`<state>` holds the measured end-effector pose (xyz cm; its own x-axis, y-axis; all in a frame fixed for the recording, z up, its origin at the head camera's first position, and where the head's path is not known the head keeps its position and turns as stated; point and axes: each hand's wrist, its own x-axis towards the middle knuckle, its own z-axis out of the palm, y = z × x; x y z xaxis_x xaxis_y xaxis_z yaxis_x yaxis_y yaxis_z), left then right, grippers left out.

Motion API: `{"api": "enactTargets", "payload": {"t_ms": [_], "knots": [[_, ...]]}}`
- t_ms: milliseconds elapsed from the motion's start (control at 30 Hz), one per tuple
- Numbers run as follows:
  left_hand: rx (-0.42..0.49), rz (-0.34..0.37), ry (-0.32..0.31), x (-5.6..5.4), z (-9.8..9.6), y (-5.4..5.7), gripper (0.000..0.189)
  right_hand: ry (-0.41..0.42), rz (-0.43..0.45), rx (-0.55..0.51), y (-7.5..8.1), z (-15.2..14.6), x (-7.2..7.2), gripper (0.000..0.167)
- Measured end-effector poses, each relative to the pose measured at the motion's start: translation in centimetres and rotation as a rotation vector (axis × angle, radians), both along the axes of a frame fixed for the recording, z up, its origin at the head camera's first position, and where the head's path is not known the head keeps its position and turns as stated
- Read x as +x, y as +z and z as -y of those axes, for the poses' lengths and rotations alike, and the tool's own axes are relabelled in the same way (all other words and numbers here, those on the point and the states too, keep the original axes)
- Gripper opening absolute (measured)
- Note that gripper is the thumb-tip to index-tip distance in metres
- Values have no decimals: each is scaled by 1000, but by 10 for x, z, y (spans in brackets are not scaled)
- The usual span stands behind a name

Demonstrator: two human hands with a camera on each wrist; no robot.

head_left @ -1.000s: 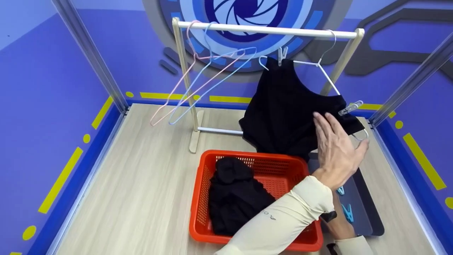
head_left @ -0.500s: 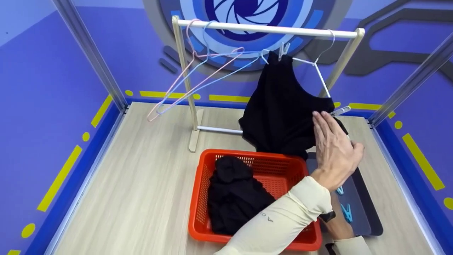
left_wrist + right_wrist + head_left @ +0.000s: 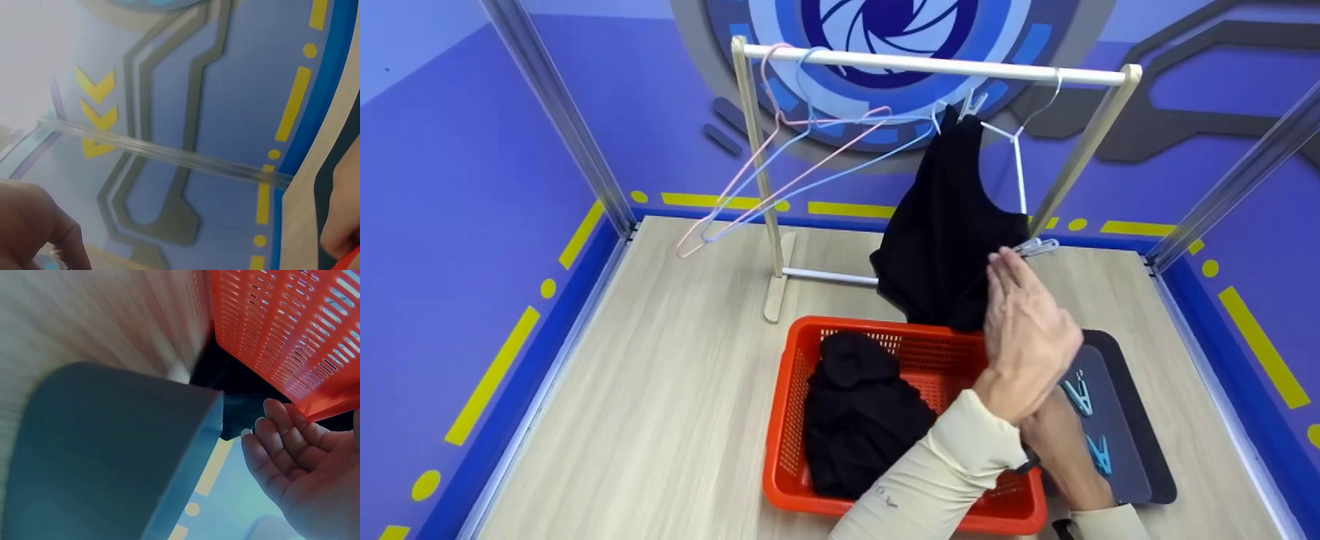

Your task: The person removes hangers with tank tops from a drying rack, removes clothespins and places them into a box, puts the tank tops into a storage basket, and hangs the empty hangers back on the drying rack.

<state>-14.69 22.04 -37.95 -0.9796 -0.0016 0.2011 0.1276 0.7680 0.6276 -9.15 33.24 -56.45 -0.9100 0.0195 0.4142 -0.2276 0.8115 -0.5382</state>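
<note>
Blk garment (image 3: pixel 945 232) clipped to wht hanger (image 3: pixel 1021 172), L hand (image 3: pixel 1029 330) at its edge, fingers straight, R hand (image 3: pixel 312 475) nr red basket (image 3: pixel 840 323), fingers relaxed & slightly bent

The left wrist (image 3: pixel 996 396) crosses above the right hand (image 3: pixel 306 467), left fingers (image 3: pixel 1005 285) straight, right fingers (image 3: pixel 278 436) loosely curled.

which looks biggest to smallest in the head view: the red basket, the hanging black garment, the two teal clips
1. Red basket
2. Hanging black garment
3. Far teal clip and near teal clip: they look alike, so unranked
</note>
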Motion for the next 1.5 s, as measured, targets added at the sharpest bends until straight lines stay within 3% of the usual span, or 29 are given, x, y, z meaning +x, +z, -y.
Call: {"api": "enactTargets", "payload": {"t_ms": [333,567,700,933,1100,1333,1500], "knots": [[123,-10,30,0,52,5,64,-69,214,-9,11,3,1,27],[184,-100,57,-5,89,6,48,-77,229,-12,13,4,1,26],[244,-95,71,-11,105,6,44,-71,244,-18,14,3,2,27],[376,-91,-11,-14,118,4,55,-79,248,-25,13,2,2,30],[296,-105,-30,-15,117,6,60,-77,252,-24,12,2,1,30],[150,-213,50,-22,121,5,24,-67,261,-29,11,2,0,30],[101,-205,85,-27,133,12,24,-69,250,-31,11,3,1,31]]}}
